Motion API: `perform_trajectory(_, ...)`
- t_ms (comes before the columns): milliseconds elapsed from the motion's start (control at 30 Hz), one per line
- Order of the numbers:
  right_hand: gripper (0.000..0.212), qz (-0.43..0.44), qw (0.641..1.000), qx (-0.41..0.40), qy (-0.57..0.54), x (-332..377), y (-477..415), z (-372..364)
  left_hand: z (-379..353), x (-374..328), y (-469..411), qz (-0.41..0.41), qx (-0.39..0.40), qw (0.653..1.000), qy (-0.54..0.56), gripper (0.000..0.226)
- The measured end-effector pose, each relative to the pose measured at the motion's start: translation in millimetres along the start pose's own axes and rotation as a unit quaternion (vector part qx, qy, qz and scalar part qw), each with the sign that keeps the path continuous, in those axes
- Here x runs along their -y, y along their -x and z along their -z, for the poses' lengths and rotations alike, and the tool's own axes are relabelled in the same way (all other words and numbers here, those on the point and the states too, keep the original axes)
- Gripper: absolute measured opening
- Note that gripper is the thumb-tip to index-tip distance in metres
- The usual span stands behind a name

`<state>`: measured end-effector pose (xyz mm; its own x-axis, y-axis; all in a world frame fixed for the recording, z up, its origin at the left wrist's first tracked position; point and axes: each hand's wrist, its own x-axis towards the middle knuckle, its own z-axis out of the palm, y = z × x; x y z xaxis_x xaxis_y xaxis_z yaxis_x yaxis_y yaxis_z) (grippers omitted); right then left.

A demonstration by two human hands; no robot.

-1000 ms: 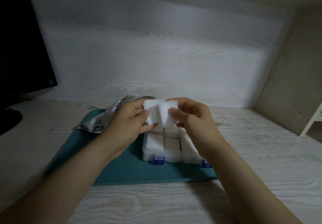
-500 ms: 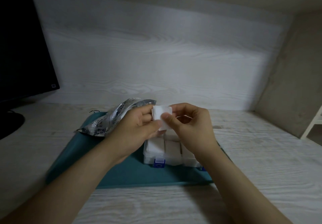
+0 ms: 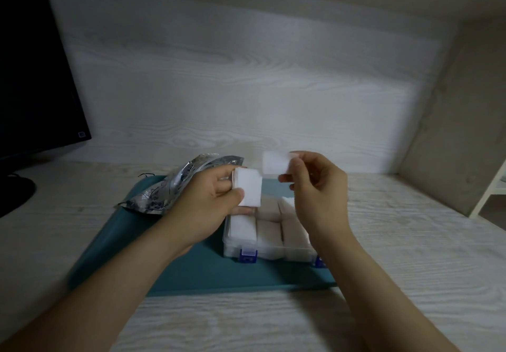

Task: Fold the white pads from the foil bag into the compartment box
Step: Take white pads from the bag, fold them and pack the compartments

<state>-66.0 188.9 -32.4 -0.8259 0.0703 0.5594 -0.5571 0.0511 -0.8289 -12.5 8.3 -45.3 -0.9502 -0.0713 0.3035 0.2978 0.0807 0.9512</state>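
While the left hand [image 3: 208,206] pinches a small stack of white square pads [image 3: 247,188] between thumb and fingers just above the clear plastic compartment box with blue latches [image 3: 273,251], the right hand [image 3: 315,190] pinches a single white pad [image 3: 275,163] (blurred) higher, over the box's far edge. Folded white pads [image 3: 269,232] fill the box's visible compartments. Left of the box lies a crumpled silver foil bag [image 3: 169,190]; beneath the box, a flat teal mat [image 3: 197,272].

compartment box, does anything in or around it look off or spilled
Nothing is spilled or damaged. The compartment box sits flat on the teal mat, with its folded pads lying neatly in their cells. Only the foil bag looks untidy: it lies crumpled across the mat's far left corner.
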Motion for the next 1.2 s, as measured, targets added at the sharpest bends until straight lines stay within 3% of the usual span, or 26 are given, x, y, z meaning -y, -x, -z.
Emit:
perform_trajectory(67, 0.017, 0.055, 0.998, 0.02, 0.019, 1, -1, 3, 0, -1, 0, 0.005, 0.004, 1.0, 0.0, 0.036)
perform_trajectory(200, 0.017, 0.134, 0.976, 0.146, 0.09, -4, 4, 3, -1, -5, 2, 0.019, 0.033, 0.999, 0.003, 0.03)
perform_trajectory(300, 0.015, 0.178, 0.958, 0.139, 0.175, -9, 7, 0, -3, -7, 3, 0.035, 0.057, 0.998, 0.008, 0.027)
perform_trajectory(533, 0.009, 0.281, 0.92, 0.115, 0.247, -15, 6, 1, -2, -5, 3, 0.04, 0.064, 0.997, -0.015, 0.04)
perform_trajectory(800, 0.005, 0.25, 0.934, 0.083, 0.239, -7, 9, 1, -7, -8, 6, 0.037, 0.082, 0.996, 0.024, 0.031)
perform_trajectory(933, 0.009, 0.226, 0.941, 0.089, 0.234, -7, 10, 2, -7, -8, 9, 0.002, 0.097, 0.995, -0.019, 0.03)
perform_trajectory(1033, 0.022, 0.151, 0.951, 0.131, 0.234, -6, 11, 3, -5, -5, 8, -0.016, 0.065, 0.997, -0.034, 0.036)
perform_trajectory(1200, 0.01, 0.029, 0.981, 0.172, 0.079, 1, 7, 4, -7, 1, 8, -0.063, 0.027, 0.993, -0.096, 0.03)
